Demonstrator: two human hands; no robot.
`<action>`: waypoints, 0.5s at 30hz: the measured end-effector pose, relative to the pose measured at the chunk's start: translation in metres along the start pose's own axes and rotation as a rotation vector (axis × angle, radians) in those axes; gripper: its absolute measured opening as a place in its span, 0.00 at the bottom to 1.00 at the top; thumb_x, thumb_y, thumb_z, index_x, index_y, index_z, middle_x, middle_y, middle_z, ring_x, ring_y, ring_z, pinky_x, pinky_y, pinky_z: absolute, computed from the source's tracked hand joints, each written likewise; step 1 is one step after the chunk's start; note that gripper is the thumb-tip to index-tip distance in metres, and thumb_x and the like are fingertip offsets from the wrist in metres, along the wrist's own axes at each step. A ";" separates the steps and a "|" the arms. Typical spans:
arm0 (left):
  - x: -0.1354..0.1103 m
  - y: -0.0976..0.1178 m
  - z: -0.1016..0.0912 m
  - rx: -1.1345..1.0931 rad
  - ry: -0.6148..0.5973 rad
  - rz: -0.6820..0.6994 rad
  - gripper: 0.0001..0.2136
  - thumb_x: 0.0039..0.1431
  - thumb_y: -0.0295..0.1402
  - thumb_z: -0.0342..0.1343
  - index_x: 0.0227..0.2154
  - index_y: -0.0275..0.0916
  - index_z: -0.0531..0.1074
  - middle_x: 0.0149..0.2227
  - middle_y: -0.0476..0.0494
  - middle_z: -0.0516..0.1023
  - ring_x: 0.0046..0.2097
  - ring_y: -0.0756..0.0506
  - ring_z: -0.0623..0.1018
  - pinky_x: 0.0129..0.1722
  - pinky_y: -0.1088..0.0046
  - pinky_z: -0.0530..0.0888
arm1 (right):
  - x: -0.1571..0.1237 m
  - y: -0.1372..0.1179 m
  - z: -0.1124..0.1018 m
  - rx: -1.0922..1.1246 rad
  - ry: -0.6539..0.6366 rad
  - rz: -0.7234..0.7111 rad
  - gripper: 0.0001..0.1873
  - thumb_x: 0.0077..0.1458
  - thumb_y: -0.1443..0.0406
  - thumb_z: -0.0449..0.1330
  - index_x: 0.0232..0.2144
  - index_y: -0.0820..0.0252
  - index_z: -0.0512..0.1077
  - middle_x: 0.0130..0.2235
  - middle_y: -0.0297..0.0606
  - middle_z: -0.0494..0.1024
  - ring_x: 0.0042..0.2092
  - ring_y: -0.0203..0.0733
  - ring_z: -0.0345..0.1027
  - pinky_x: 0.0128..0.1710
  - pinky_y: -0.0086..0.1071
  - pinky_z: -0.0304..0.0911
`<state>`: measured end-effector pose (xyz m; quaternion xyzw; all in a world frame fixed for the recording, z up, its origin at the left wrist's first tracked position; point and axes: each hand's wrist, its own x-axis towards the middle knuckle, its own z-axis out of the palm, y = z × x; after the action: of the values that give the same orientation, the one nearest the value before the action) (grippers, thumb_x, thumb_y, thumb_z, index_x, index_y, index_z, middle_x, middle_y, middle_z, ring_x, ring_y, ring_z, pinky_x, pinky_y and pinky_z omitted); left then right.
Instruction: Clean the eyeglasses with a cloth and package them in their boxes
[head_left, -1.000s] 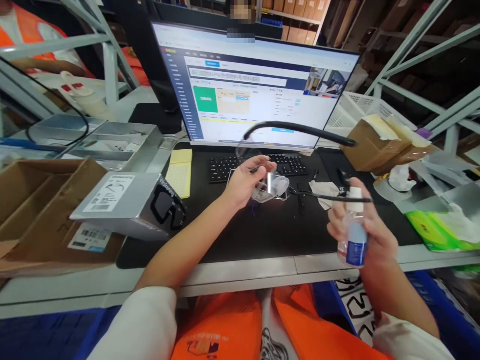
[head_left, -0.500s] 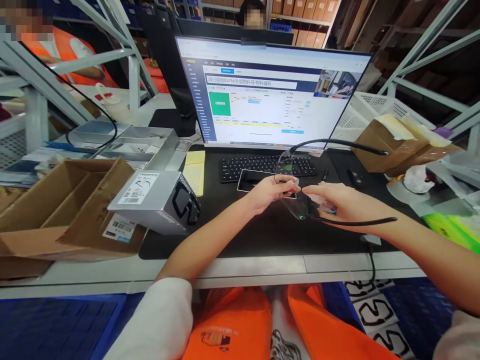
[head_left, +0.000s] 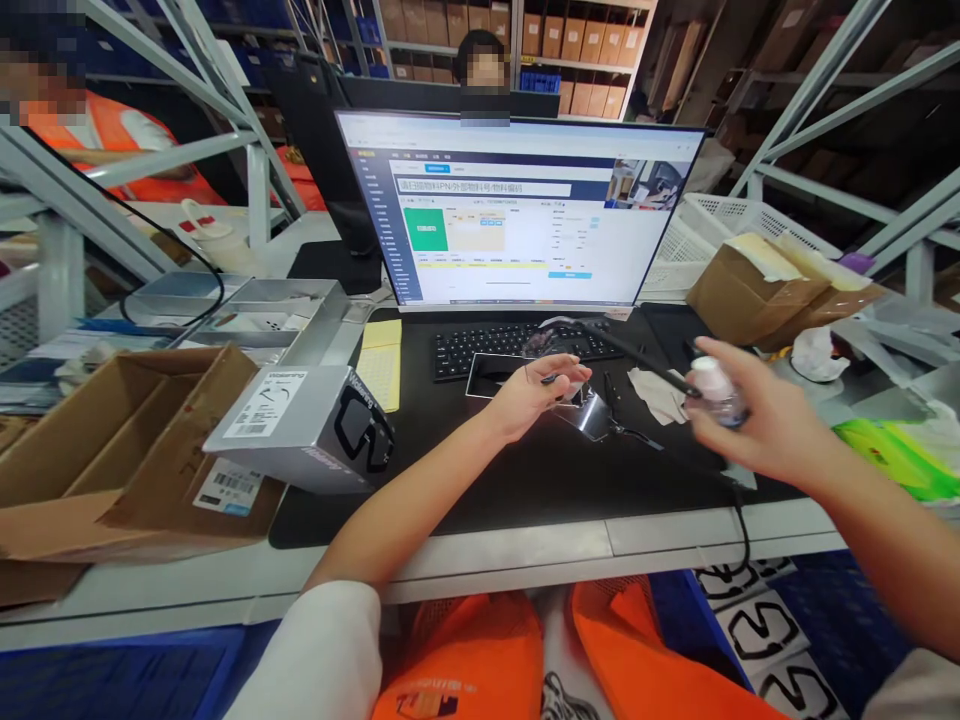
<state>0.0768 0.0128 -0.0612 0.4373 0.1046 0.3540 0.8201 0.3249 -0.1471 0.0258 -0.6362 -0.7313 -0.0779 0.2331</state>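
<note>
My left hand (head_left: pixel 534 395) pinches a pair of clear safety glasses (head_left: pixel 592 415) with black temples, above the desk mat. One temple reaches right toward my other hand. In my right hand (head_left: pixel 765 420) is a small clear bottle (head_left: pixel 721 395) with a white top, gripped between thumb and fingers and apart from the lens. A crumpled pale cloth (head_left: pixel 661 394) lies on the mat between the hands. Behind my left hand sits a flat dark rectangle with a white edge (head_left: pixel 484 374), partly covered. A grey box printed with glasses (head_left: pixel 296 425) stands to the left.
A monitor (head_left: pixel 517 230) stands behind a black keyboard (head_left: pixel 457 350). An open cardboard box (head_left: pixel 172 440) and a yellow notepad (head_left: pixel 381 365) are on the left. Cardboard boxes (head_left: pixel 765 290) and a green packet (head_left: pixel 900 455) are at right. Other people are beyond the desk.
My right hand has moved right, away from the glasses, and the bottle in it now shows clearly. The glasses have tilted lower in my left hand. The cloth has come into view.
</note>
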 end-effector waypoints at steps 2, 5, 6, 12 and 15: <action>0.001 -0.001 -0.002 -0.044 0.000 0.057 0.23 0.43 0.42 0.77 0.42 0.41 0.80 0.44 0.42 0.83 0.51 0.42 0.79 0.57 0.62 0.69 | -0.012 0.025 -0.012 -0.069 0.119 0.165 0.33 0.53 0.54 0.61 0.60 0.54 0.66 0.43 0.42 0.81 0.42 0.51 0.77 0.44 0.42 0.70; 0.003 -0.001 -0.003 -0.114 0.005 0.090 0.23 0.44 0.44 0.76 0.42 0.42 0.79 0.44 0.42 0.83 0.52 0.42 0.79 0.57 0.62 0.70 | -0.026 0.075 -0.025 -0.252 0.204 0.468 0.32 0.49 0.50 0.59 0.54 0.57 0.71 0.46 0.49 0.80 0.45 0.59 0.76 0.46 0.47 0.67; 0.003 -0.001 -0.003 -0.128 0.011 0.093 0.23 0.44 0.45 0.76 0.42 0.42 0.79 0.44 0.42 0.83 0.52 0.42 0.79 0.56 0.62 0.70 | -0.031 0.092 -0.028 -0.321 0.196 0.584 0.34 0.49 0.48 0.58 0.54 0.58 0.71 0.48 0.52 0.79 0.47 0.62 0.75 0.46 0.48 0.66; 0.006 -0.004 -0.005 0.003 0.124 0.177 0.23 0.43 0.45 0.76 0.41 0.42 0.80 0.43 0.43 0.83 0.49 0.43 0.80 0.55 0.63 0.71 | -0.059 0.185 -0.034 -0.466 0.116 1.047 0.42 0.53 0.42 0.56 0.59 0.65 0.68 0.52 0.63 0.76 0.55 0.69 0.70 0.47 0.50 0.65; 0.007 -0.002 -0.006 0.139 0.201 0.250 0.23 0.43 0.45 0.76 0.42 0.42 0.80 0.43 0.42 0.83 0.50 0.42 0.80 0.54 0.63 0.72 | -0.078 0.224 -0.036 -0.474 0.116 1.148 0.41 0.51 0.42 0.59 0.58 0.65 0.69 0.51 0.64 0.76 0.54 0.70 0.70 0.47 0.50 0.64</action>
<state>0.0798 0.0211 -0.0651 0.4648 0.1549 0.4871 0.7230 0.5565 -0.1917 -0.0181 -0.9570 -0.2217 -0.1350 0.1297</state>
